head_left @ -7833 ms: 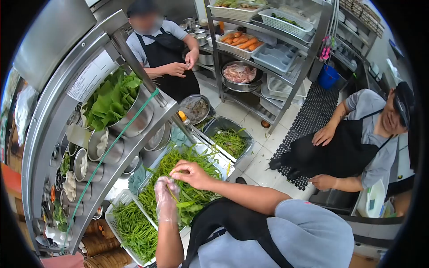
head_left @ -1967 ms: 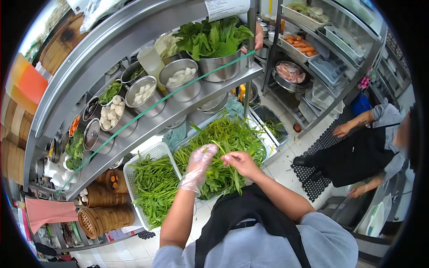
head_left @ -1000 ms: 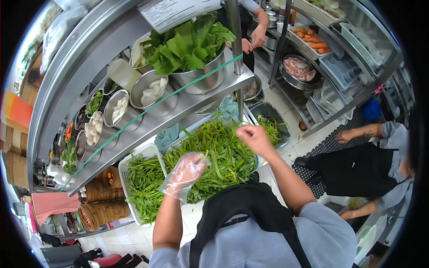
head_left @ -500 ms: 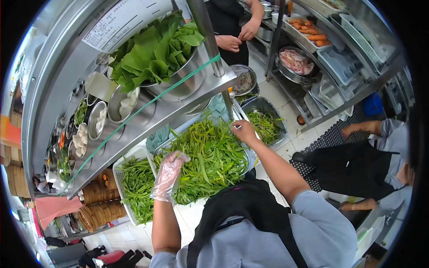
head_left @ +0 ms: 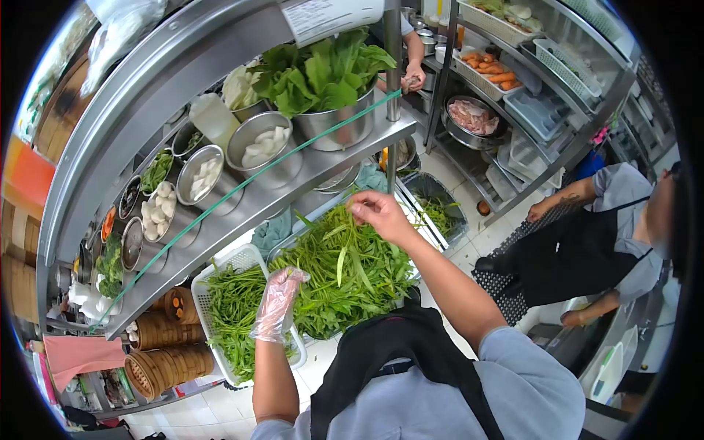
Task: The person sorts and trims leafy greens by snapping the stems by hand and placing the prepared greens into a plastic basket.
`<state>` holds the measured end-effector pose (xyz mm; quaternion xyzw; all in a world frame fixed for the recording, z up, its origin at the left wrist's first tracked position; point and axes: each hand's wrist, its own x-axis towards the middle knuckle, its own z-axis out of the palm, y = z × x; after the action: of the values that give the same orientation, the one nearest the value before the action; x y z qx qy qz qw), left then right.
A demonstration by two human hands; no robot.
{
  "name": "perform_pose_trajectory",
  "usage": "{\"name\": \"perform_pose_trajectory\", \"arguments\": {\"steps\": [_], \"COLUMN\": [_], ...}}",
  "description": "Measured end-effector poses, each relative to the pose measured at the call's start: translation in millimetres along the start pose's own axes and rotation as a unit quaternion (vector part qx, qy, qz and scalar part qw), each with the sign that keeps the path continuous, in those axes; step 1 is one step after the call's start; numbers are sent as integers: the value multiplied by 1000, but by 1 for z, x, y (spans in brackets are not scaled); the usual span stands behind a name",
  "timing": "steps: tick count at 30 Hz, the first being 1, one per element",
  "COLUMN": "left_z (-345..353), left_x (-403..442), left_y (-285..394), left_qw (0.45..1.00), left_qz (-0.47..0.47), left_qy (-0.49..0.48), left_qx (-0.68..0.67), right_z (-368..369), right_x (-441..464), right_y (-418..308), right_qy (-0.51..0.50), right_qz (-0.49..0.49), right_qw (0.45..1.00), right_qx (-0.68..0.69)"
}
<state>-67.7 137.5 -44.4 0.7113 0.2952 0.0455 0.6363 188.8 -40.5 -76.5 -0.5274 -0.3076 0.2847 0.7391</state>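
One tangled heap of leafy greens [head_left: 345, 273] spreading beside a perforated white plastic basket [head_left: 243, 257], left hand [head_left: 281, 295] curling in a crinkled clear glove [head_left: 271, 323], bare right hand [head_left: 378, 214] arching over the heap's far side, whether either grip is holding anything impossible to tell.

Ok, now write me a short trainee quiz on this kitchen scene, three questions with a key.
1. Which of the worker's hands wears the clear plastic glove?
2. True or false: the carrots sit on a higher shelf than the raw meat.
3. The right hand is nearest to: A) the broccoli, B) the heap of long-stemmed greens, C) the bamboo steamers.

Key:
1. The left hand.
2. True.
3. B.
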Motion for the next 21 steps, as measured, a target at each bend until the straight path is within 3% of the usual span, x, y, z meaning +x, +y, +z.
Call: {"name": "perform_pose_trajectory", "arguments": {"steps": [1,3,5,6,11,13,19,21], "left_z": [-3,-11,-13,-9,5,20,48,66], "left_x": [-4,2,9,6,2,-1,20,22], "left_y": [0,-11,-14,-3,42,66,77,84], "left_qw": [999,999,983,979,974,996,996,975], "left_qz": [-40,8,47,85,47,43,78,218], "left_qy": [16,22,33,39,4,45,-30,-30], "left_qx": [-27,-45,-176,-180,-220,-61,2,29], "right_z": [6,15,20,23,39,45,37,30], "right_x": [-1,-4,-8,-10,-15,-18,-16,-14], "right_y": [0,4,4,2,-24,-46,-69,-65], "right_qy": [0,116,129,150,172,151,101,89], "right_qz": [-2,53,68,73,45,29,9,19], "right_qw": [1000,983,979,973,954,953,932,919], "right_qx": [-5,133,140,158,240,261,347,385]}}
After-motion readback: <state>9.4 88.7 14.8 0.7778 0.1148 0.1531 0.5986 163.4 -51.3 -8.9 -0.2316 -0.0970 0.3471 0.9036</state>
